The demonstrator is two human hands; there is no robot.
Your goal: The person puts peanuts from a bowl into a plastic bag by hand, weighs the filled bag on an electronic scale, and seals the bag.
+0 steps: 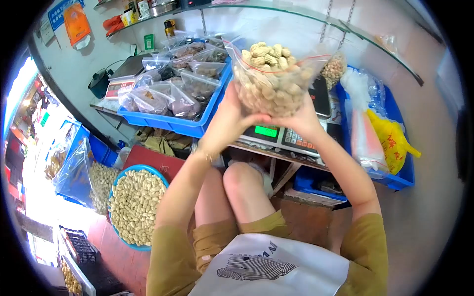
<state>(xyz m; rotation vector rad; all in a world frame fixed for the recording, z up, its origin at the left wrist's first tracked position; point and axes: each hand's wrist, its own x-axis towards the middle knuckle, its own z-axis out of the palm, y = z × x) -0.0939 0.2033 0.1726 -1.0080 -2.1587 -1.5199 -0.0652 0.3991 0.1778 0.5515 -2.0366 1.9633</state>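
Both hands on one clear zip bag (271, 91), upper centre of frame. Left hand (234, 112) cups its left side, thumb across the lower front; right hand (302, 117) cups the lower right. Both curled partway, spread to the bag's width; fingers behind it mostly hidden. Bag is upright, mouth open with a red seal line, full of shell-on peanuts (269, 58) heaped at the opening.

Scale (279, 139) just below the hands, green display lit, keypad to its right. Can't tell if the bag touches it.

Left of the bag, upper left: blue tray (160, 126) packed with filled clear bags (152, 100). Right of frame: blue bin (401, 181) with a yellow bag (389, 140) and clear plastic beside it. Lower left: round blue basin (139, 246) heaped with more shell-on peanuts, beside the person's knees. Glass shelf (296, 12) along the top edge, orange packet (77, 24) on the upper-left wall.
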